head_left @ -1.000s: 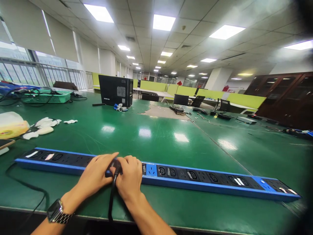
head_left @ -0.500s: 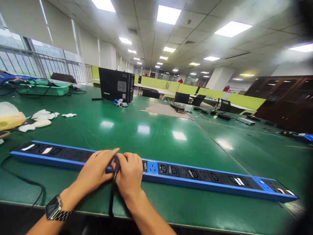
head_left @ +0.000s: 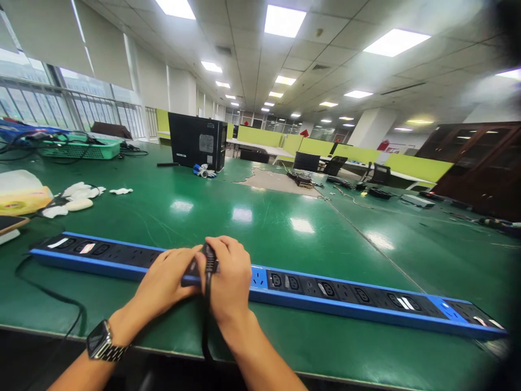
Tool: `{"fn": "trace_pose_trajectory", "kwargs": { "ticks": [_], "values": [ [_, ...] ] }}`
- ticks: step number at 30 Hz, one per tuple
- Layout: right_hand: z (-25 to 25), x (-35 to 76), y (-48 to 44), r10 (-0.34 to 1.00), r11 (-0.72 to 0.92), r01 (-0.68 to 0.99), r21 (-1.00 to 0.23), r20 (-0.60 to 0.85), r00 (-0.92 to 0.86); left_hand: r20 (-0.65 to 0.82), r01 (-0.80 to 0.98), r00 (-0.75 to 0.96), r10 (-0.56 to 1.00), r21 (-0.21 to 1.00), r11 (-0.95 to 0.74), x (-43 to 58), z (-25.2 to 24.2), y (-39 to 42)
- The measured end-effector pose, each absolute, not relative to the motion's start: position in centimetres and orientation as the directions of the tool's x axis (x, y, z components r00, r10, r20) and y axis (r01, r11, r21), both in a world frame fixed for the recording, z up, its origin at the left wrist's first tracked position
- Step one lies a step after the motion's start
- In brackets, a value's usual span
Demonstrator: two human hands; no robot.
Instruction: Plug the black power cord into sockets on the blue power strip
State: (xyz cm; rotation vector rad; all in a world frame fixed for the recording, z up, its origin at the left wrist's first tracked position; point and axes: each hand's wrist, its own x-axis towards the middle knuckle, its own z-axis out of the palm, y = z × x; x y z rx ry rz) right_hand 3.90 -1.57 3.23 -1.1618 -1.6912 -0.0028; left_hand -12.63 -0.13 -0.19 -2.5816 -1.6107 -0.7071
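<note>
Across green bench (head_left: 268, 239) under office lights (head_left: 285, 20) | gripping black plug (head_left: 210, 259) in right hand (head_left: 230, 277), holding blue power strip (head_left: 301, 284) with curled left hand (head_left: 169, 277) | laid along near side, showing unfilled sockets (head_left: 326, 289) | cannot tell whether seated or clear; progress uncertain

A green basket (head_left: 93, 151) sits left of a black computer tower (head_left: 193, 142) and, seemingly, gloves (head_left: 204, 171).

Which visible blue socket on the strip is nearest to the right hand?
The blue socket beside the right hand, near the middle; the other is near the right end.
</note>
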Motion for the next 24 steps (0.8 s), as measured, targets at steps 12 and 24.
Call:
{"fn": "trace_pose_trajectory", "kwargs": {
  "ticks": [12,24],
  "values": [
    [-1.0,15.1,-2.5,0.784,0.416,0.734,-0.537,0.620,0.009,0.422,0.861,0.354,0.834,0.202,-0.468,-13.0,-0.9,0.0],
    [0.6,16.5,-1.9,0.878,0.117,0.888,-0.446,0.465,0.118,0.398,0.867,0.336,0.854,0.223,-0.445,-12.8,-0.4,0.0]
  ]
}}
